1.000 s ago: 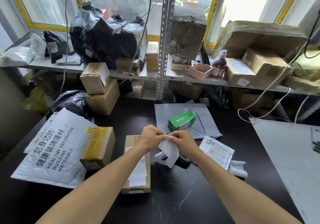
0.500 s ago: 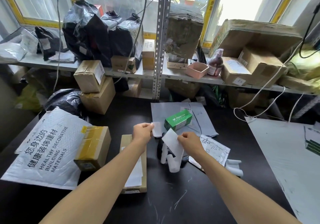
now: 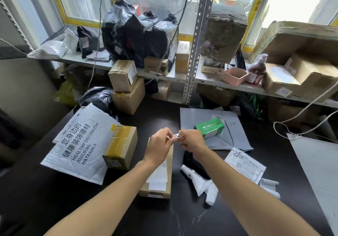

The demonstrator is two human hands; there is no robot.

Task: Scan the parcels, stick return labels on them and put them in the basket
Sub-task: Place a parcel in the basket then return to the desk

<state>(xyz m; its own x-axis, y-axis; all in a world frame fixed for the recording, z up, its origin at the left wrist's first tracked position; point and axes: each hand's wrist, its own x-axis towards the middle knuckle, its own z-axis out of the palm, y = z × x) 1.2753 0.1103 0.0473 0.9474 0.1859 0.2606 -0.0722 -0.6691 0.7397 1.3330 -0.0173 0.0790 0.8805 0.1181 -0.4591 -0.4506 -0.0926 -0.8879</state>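
My left hand and my right hand meet above the black table, and both pinch a small white return label between their fingertips. Under my left wrist lies a long flat brown parcel with white labels on top. A strip of white label backing lies on the table beside a black device, just under my right forearm. A green box rests on a grey mailer beyond my right hand. No basket shows.
A white padded mailer and a yellow-taped box lie to the left. Stacked brown boxes stand behind them. A printed sheet and a white board lie to the right. Shelves behind hold black bags and cartons.
The backing strip that my right hand held has dropped onto the table. My hands have come together again and now hold only the small label between them.
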